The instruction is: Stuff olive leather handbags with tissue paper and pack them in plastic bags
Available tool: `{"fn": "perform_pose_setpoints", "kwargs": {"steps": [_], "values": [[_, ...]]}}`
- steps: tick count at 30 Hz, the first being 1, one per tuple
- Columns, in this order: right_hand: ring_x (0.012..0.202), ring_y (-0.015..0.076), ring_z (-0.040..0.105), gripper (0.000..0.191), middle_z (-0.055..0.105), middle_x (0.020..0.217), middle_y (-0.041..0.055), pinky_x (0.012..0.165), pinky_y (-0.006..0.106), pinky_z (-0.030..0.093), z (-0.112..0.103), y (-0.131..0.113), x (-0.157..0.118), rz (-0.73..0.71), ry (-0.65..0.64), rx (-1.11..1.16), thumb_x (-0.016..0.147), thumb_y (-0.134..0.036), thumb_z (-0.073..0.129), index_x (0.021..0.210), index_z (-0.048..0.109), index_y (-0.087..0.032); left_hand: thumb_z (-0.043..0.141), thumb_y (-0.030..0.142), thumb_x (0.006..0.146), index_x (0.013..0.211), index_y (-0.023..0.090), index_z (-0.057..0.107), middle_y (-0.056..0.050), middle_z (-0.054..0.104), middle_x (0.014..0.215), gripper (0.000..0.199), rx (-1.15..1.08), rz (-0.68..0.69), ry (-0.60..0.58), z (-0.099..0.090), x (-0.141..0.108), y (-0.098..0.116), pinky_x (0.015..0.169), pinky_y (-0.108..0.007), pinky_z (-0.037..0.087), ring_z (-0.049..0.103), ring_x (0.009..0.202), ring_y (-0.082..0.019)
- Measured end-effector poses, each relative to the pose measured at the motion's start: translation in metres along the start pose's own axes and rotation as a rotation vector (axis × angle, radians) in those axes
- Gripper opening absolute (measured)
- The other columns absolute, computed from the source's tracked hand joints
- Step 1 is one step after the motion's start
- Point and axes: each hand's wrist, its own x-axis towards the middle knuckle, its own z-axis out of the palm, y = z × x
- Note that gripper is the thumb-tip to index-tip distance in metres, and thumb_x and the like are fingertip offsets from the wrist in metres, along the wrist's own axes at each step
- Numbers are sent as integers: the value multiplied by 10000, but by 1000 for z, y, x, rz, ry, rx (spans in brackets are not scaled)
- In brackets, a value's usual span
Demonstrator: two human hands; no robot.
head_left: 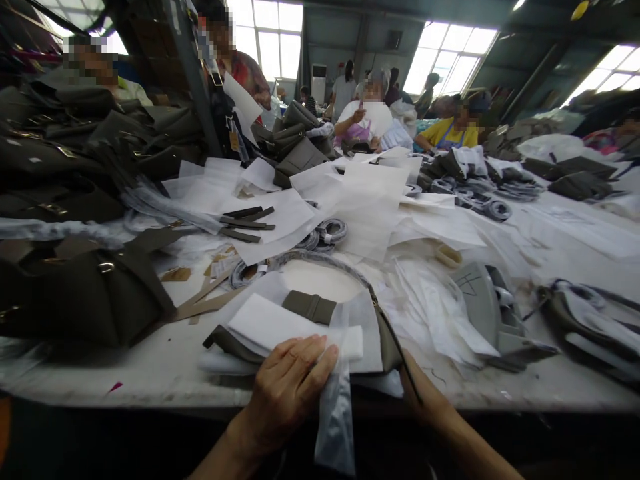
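While left grip [293,383] lies on white padding [273,327] | right grip [424,393] at olive bag [391,347] | can't tell either width

Dark bags [55,150] heaped left; grey object [477,300] right; yellow-shirted person [455,132]; windows [279,41] beyond.

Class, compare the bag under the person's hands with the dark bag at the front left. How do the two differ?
The handled bag has a white pad and a clear strip over it; the left bag is uncovered. The left hand rests on the handled bag's pad, while no hand touches the left bag. Both are dark olive.
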Motion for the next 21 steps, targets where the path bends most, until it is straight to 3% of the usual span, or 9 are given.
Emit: {"fn": "perform_pose_setpoints", "kwargs": {"steps": [3, 7, 14, 18, 21], "values": [[833, 327, 664, 459, 721, 833, 127, 764, 446, 557, 21, 7, -21, 115, 69, 65, 716, -621, 614, 830, 734, -193, 429, 81, 962, 1241, 133, 605, -110, 697, 1170, 334, 28, -23, -5, 7, -1, 4, 1000, -336, 446, 617, 1155, -190], [586, 248, 668, 536, 696, 677, 113, 556, 357, 559, 52, 1, -31, 304, -72, 159, 637, -632, 718, 792, 721, -119, 429, 101, 967, 1269, 159, 598, -99, 687, 1206, 350, 57, -27, -9, 16, -4, 7, 997, -334, 445, 609, 1171, -193], [427, 134, 580, 509, 667, 609, 61, 434, 241, 463, 64, 13, -47, 274, -86, 315, 631, -606, 767, 704, 663, -113, 366, 174, 1010, 1295, 169, 584, -77, 638, 1303, 359, 70, 6, -62, 22, -10, 8, 1008, -327, 423, 587, 1196, -188], [332, 97, 480, 546, 564, 430, 9, 368, 197, 351, 72, 23, -56, 289, -99, 280, 644, -669, 718, 601, 578, -143, 383, 179, 1007, 1298, 188, 585, -55, 666, 1263, 354, 87, -17, -65, 24, -13, 13, 993, -327, 425, 601, 1176, -186], [325, 75, 468, 506, 622, 505, 19, 353, 181, 300, 70, 16, -52, 247, -91, 198, 693, -633, 688, 632, 575, -143, 393, 173, 1001, 1330, 199, 562, -63, 653, 1282, 371, 104, -20, -81, 29, -13, 13, 997, -336, 426, 596, 1186, -192]]}}
